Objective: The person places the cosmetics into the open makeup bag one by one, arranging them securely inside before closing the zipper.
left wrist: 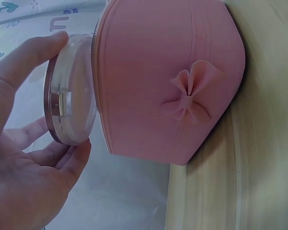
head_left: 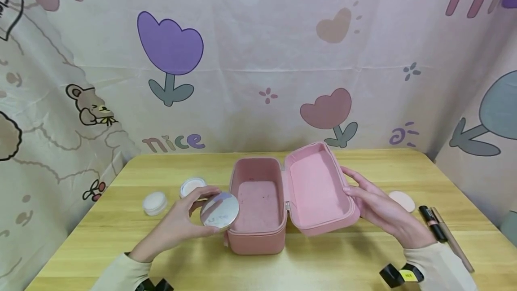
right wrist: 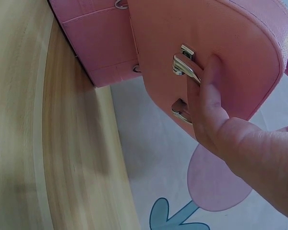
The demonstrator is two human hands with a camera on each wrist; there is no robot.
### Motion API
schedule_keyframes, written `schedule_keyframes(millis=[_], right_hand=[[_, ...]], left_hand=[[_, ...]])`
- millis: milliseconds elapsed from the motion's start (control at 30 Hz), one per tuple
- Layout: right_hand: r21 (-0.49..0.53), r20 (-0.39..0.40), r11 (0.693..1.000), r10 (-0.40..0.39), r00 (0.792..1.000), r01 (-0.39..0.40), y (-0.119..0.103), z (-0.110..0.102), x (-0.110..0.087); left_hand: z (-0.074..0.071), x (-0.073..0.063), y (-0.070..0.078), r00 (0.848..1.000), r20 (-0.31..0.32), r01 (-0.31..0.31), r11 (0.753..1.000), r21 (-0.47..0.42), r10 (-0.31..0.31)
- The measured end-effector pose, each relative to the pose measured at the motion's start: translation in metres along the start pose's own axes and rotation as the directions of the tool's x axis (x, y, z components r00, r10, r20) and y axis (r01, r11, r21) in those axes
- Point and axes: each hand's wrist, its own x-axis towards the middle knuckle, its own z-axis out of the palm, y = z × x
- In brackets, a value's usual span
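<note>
My left hand (head_left: 181, 217) holds a round powder compact (head_left: 220, 210) by its edge, with thumb and fingers on opposite sides. Its shiny face shows in the head view, and a small clasp on its clear side in the left wrist view. The compact is at the left rim of a pink cosmetic case (head_left: 258, 242), which stands open with its inside bare. A pink bow (left wrist: 187, 100) decorates the case's side. My right hand (head_left: 377, 208) grips the swung-back lid (head_left: 319, 187) at its right edge, the thumb beside a metal-ended handle (right wrist: 185, 67) on the outside.
Two small round white containers, a nearer jar (head_left: 155, 203) and a farther one (head_left: 192, 187), sit left of the case. Right of my right hand lie a white round pad (head_left: 402, 201), a black tube (head_left: 433, 224) and a thin brown pencil-like stick (head_left: 452, 239). A printed cloth (head_left: 242, 35) hangs behind the wooden table (head_left: 323, 264).
</note>
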Motion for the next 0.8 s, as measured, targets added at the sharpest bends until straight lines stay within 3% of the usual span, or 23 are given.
schedule_keyframes(millis=[400,800], right_hand=[[0.025,0.032,0.999,-0.026,0.999,0.025,0.0032,-0.0029,0.0002],[0.015,0.026,1.0,-0.016,1.0,0.016,0.0022,-0.0023,0.0004]], left_hand=[[0.0042,0.0047,0.0043,1.0,0.018,0.012,0.998,0.069,-0.013],[0.0062,0.0082,0.0035,0.999,0.041,0.005,0.999,0.051,-0.008]])
